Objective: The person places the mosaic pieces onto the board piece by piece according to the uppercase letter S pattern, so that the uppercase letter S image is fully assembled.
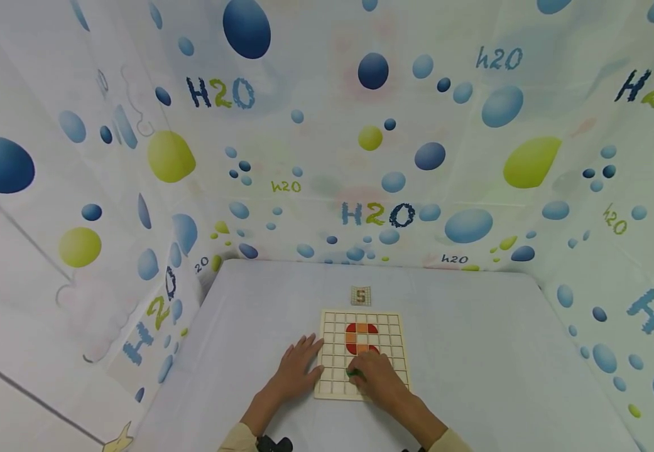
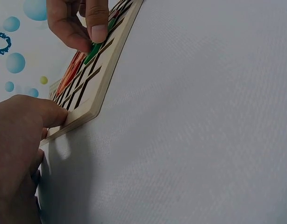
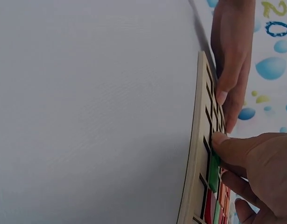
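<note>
A square wooden grid board (image 1: pixel 332 390) lies on the table, with red and orange tiles (image 1: pixel 351 339) forming a curved shape on its upper half. My right hand (image 1: pixel 382 380) is over the board's lower middle, its thumb and finger pinching a green tile (image 1: pixel 354 372) low at the grid. In the right wrist view a red tile (image 3: pixel 208 207) shows just beyond the green one. My left hand (image 1: pixel 296 370) lies along the board's left side, fingers extended, thumb and fingertips at the edge. The right hand hides part of the grid.
A small patterned square card (image 1: pixel 360 295) lies behind the board's far edge. The white-covered table (image 1: pixel 474 351) extends to both sides. A curtain (image 1: pixel 327 150) printed with blue and green drops hangs behind it and along the sides.
</note>
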{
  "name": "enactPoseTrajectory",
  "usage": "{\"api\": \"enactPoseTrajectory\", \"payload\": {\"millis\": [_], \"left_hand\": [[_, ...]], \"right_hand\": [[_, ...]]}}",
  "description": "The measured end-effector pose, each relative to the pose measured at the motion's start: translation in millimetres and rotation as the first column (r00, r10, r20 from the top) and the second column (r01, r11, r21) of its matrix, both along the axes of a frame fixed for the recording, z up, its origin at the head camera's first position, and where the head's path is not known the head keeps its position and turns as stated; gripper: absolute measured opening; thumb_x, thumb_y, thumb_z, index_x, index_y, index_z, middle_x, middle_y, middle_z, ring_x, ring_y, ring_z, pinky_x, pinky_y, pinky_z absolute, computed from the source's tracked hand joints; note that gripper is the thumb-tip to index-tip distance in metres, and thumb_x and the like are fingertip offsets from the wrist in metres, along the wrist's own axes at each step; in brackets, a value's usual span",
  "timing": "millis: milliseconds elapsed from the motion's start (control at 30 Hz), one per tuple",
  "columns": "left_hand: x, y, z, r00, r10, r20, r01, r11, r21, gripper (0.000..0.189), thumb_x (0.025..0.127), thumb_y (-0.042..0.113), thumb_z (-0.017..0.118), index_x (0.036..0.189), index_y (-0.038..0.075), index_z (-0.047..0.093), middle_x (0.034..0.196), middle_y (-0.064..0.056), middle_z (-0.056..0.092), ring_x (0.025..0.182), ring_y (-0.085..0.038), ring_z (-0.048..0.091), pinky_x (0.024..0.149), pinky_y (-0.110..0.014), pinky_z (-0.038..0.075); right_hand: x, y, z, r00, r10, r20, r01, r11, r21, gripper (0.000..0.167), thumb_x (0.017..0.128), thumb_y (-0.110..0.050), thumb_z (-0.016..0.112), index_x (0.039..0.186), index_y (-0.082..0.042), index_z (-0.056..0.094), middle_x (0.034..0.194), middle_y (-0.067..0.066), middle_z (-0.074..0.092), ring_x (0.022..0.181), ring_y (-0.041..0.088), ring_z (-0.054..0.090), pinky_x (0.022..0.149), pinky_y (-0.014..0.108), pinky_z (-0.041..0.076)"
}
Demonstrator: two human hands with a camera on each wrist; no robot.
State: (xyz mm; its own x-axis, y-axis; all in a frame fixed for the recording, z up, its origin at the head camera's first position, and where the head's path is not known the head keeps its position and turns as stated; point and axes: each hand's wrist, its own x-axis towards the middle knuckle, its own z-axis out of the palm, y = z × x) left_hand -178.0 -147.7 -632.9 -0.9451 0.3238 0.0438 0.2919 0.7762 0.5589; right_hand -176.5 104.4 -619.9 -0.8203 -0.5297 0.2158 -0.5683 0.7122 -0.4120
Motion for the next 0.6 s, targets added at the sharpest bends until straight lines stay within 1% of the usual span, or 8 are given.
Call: {"api": "enactPoseTrajectory", "payload": {"millis": [133, 333, 433, 533, 600], "left_hand": [[0.5, -0.9, 0.2, 1.000, -0.002, 0.004, 0.002, 1.000, 0.001, 0.060, 0.103, 0.027, 0.062, 0.157, 0.005, 0.047, 0.165, -0.023, 0.041, 0.155, -0.047, 0.033, 0.122, -0.071, 0.024], [-0.9, -0.5, -2.8, 1.000, 0.001, -0.024, -0.001, 1.000, -0.001, 0.059, 0.103, 0.026, 0.062, 0.156, 0.006, 0.049, 0.164, -0.023, 0.043, 0.153, -0.048, 0.035, 0.121, -0.071, 0.027], [-1.6, -0.5, -4.3, 1.000, -0.003, -0.015, 0.003, 1.000, -0.002, 0.059, 0.103, 0.026, 0.062, 0.157, 0.006, 0.048, 0.165, -0.022, 0.042, 0.154, -0.047, 0.035, 0.121, -0.070, 0.027], [-2.3, -0.8, -3.9, 1.000, -0.007, 0.014, 0.007, 1.000, -0.013, 0.060, 0.104, 0.027, 0.062, 0.158, 0.007, 0.046, 0.166, -0.021, 0.040, 0.156, -0.045, 0.033, 0.123, -0.069, 0.025], [-2.6, -0.6, -2.6, 1.000, -0.002, 0.027, 0.003, 1.000, -0.024, 0.061, 0.104, 0.027, 0.062, 0.159, 0.007, 0.046, 0.167, -0.021, 0.039, 0.156, -0.044, 0.032, 0.124, -0.068, 0.025]], "right_hand": [[0.2, -1.0, -3.0, 1.000, -0.001, -0.028, 0.001, 1.000, 0.008, 0.009, 0.091, -0.022, 0.083, 0.099, -0.023, 0.078, 0.094, -0.016, 0.066, 0.099, 0.012, 0.062, 0.079, 0.037, 0.048], [0.1, -1.6, -3.6, 0.997, -0.004, -0.071, 0.005, 1.000, 0.004, 0.008, 0.092, -0.020, 0.083, 0.096, -0.023, 0.077, 0.096, -0.014, 0.068, 0.096, 0.012, 0.063, 0.075, 0.032, 0.044], [0.4, -2.0, -2.9, 0.998, -0.019, -0.061, 0.020, 1.000, 0.015, 0.008, 0.092, -0.019, 0.083, 0.096, -0.022, 0.077, 0.099, -0.012, 0.069, 0.097, 0.013, 0.064, 0.073, 0.030, 0.042], [-0.1, -1.8, -2.6, 0.999, -0.038, -0.027, 0.038, 0.999, 0.030, 0.007, 0.093, -0.021, 0.082, 0.097, -0.022, 0.077, 0.102, -0.011, 0.070, 0.100, 0.014, 0.064, 0.075, 0.031, 0.041], [-0.8, -1.3, -2.0, 0.999, -0.042, -0.014, 0.043, 0.998, 0.041, 0.007, 0.093, -0.022, 0.082, 0.098, -0.022, 0.077, 0.103, -0.010, 0.071, 0.098, 0.013, 0.062, 0.076, 0.032, 0.041]]}}
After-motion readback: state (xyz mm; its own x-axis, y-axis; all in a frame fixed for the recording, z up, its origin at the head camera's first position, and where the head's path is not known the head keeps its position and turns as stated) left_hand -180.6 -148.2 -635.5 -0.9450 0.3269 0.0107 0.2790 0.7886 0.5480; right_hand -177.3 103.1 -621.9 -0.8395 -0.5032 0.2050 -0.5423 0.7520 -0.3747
